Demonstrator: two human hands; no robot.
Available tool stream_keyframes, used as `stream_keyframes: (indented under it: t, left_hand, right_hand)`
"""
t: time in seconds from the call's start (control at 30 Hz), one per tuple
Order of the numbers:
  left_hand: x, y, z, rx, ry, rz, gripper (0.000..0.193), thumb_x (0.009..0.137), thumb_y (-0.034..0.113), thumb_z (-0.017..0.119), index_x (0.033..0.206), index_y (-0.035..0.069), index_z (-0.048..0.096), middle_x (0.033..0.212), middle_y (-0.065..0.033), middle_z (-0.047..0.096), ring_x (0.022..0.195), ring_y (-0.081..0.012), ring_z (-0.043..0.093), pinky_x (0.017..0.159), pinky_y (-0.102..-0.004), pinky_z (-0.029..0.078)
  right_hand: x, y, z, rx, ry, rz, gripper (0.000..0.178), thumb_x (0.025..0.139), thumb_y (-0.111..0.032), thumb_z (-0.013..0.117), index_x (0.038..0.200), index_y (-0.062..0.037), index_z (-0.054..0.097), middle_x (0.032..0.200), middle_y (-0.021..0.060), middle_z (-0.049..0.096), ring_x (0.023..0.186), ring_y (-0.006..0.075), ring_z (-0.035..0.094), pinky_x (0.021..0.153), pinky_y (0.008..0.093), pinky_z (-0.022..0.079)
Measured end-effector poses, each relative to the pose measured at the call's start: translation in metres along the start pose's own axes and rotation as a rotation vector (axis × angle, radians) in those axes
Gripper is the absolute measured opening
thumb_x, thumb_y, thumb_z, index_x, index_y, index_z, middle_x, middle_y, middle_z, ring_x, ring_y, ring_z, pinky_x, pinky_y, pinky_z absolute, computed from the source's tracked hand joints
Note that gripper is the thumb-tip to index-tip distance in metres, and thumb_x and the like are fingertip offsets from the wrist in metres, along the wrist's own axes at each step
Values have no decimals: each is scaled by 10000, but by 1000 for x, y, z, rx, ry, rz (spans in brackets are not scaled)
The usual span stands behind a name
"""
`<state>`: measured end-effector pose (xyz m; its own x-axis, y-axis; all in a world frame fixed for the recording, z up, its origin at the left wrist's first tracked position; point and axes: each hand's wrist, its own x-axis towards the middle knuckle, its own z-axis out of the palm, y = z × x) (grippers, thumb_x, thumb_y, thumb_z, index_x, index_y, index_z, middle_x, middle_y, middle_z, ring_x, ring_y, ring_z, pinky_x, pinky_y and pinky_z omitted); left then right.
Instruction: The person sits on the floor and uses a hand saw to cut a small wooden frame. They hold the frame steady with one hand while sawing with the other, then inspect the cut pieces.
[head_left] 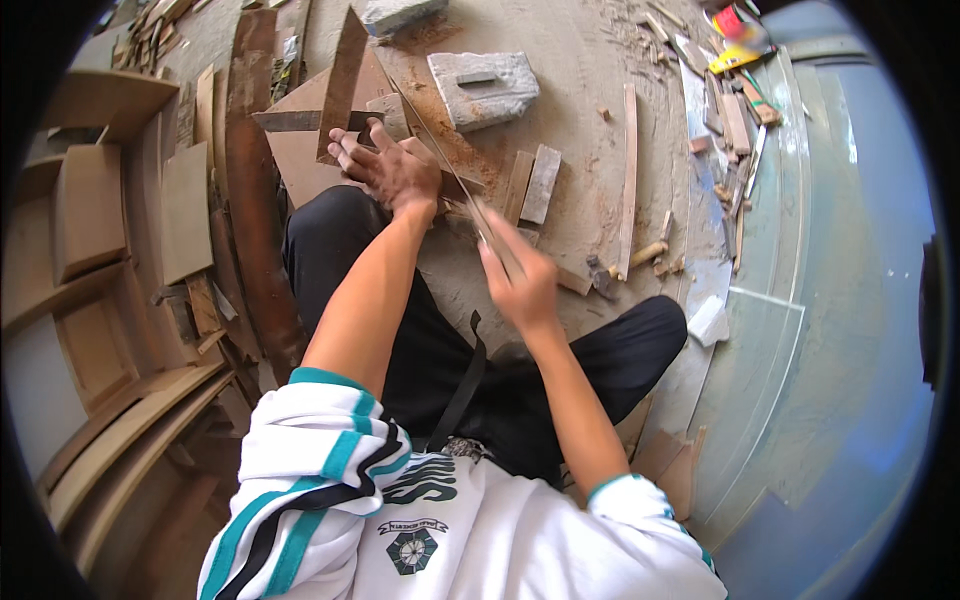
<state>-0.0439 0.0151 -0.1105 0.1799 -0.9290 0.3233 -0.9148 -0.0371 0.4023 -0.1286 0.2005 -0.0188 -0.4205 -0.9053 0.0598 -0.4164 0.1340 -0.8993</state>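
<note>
My left hand [395,175] presses down on the wooden strip [455,186], its fingers bent over the crossed boards. One of these, an upright board [345,85], stands on a flat brown panel [300,165] in front of my knee. In my right hand [518,275], slightly blurred, is a long thin blade seen edge-on, which looks like a handsaw [440,150]. It slants up and left, passing just right of my left hand. Where the blade meets the wood is hard to make out.
A grey stone block [485,88] with a small bar on top lies ahead amid reddish sawdust. Short wood blocks [541,184] and a hammer [602,275] lie right of it. Wooden drawers or frames [95,210] stand left; glass sheets [770,260] lie right, with scraps along their edge.
</note>
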Motion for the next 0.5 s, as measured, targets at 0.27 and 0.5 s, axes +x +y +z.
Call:
stream_keyframes:
  t: [0.27, 0.5]
  left_hand:
    - [-3, -5, -5, 12, -4, 5, 554, 865, 255, 511, 1387, 66, 513, 1617, -285, 144, 1494, -479, 117, 1130, -690, 177]
    - [-3, 0, -7, -15, 35, 24, 559, 841, 234, 524, 1361, 29, 528, 1601, -286, 173, 1486, -494, 129, 1142, -673, 180]
  right_hand:
    - [-99, -50, -79, -82, -63, 110, 410, 909, -37, 675, 1307, 46, 624, 1140, 238, 722, 983, 304, 752, 822, 332, 580]
    - [-54, -30, -27, -132, -60, 136, 426, 907, -56, 676, 1325, 6, 630, 1169, 224, 715, 977, 310, 749, 816, 315, 572]
